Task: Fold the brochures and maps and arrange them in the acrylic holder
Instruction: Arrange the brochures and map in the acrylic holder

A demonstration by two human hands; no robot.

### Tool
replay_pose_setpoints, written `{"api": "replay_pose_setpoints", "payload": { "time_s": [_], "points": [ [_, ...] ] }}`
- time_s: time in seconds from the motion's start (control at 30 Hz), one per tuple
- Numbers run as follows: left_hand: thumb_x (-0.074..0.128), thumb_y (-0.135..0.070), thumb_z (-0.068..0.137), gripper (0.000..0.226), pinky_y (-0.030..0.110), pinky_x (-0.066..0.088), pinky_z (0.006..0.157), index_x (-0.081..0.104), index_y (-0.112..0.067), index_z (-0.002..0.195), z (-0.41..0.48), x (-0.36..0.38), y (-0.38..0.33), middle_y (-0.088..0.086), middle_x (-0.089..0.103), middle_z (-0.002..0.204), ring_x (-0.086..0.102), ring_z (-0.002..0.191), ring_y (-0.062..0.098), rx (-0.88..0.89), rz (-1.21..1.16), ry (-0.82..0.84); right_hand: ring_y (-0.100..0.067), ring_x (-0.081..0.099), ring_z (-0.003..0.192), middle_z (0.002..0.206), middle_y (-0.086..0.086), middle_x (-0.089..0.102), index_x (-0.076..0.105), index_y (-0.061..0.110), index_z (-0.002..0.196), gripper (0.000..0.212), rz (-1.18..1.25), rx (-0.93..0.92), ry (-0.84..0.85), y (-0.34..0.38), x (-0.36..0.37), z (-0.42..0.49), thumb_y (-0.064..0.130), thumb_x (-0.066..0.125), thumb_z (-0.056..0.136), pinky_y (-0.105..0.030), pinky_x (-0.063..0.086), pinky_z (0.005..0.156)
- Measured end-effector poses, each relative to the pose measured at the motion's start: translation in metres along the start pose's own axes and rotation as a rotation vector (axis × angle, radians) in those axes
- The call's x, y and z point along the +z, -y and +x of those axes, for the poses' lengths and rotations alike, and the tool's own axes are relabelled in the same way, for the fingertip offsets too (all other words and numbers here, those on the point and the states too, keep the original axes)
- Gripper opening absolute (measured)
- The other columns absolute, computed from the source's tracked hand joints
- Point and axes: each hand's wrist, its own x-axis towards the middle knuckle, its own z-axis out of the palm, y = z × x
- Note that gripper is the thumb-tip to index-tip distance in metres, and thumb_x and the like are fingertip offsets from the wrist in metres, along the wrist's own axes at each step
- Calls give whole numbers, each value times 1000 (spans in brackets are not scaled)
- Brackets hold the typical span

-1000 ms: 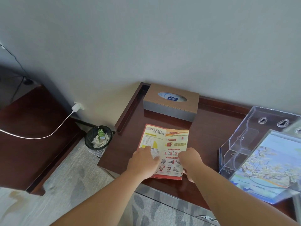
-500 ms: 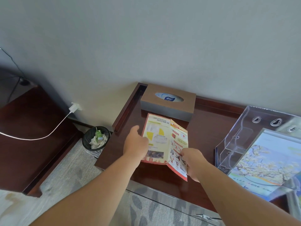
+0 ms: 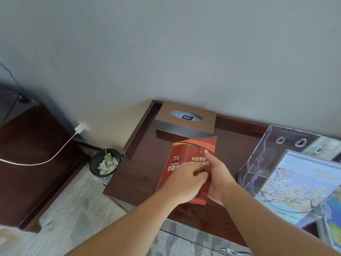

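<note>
Change: brochure [image 3: 191, 154] folded shut, red cover now shown instead of yellow pages | Hands: left hand [image 3: 184, 183] and right hand [image 3: 219, 178] together, both gripping it | Place: mid-desk [image 3: 140, 174], left of acrylic holder [image 3: 262, 163] | Judged: fold nearly finished

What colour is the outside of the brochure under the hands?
The brochure is red-orange with gold lettering; head view.

Grey wall [image 3: 166, 43], dark wooden desk [image 3: 142, 174], grey carpet [image 3: 73, 204]
</note>
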Motion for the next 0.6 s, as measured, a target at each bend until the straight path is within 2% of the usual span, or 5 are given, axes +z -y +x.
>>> {"api": "replay_pose_setpoints", "payload": {
  "time_s": [0.17,0.27,0.4,0.47,0.6],
  "points": [
    [49,-35,92,35,23,39,83,58,-30,125,7,-1,14,-8,57,124,55,108,9,-82,59,-158,-25,73,58,73,-9,76,69,12,100,20,-5,-96,-188,0,-2,2,9,50,97,-36,57,50],
    [48,-37,94,42,28,40,82,49,-25,134,13,-14,20,1,51,133,54,100,7,-206,-29,-277,-26,73,60,73,-10,76,69,12,96,19,-14,-150,-181,11,-1,-2,7,50,94,-40,58,48],
    [40,-53,96,61,42,36,104,31,-24,149,19,-28,19,3,39,151,42,134,24,-362,-154,-284,-29,75,72,85,-12,77,67,11,104,17,3,-166,-99,30,-2,-10,12,53,95,-43,60,56],
    [37,-56,96,58,42,39,103,40,-23,144,21,-30,12,2,48,145,48,129,23,-340,-221,-271,-31,75,79,92,-14,77,67,10,106,19,4,-145,-45,34,1,-12,14,53,94,-44,60,61],
    [46,-33,98,23,32,52,76,67,-25,100,23,-28,1,-6,71,96,65,88,13,-240,-357,-314,-32,75,80,94,-15,77,69,10,107,21,-63,-125,-11,28,12,-12,13,52,95,-47,60,69]
  ]
}}
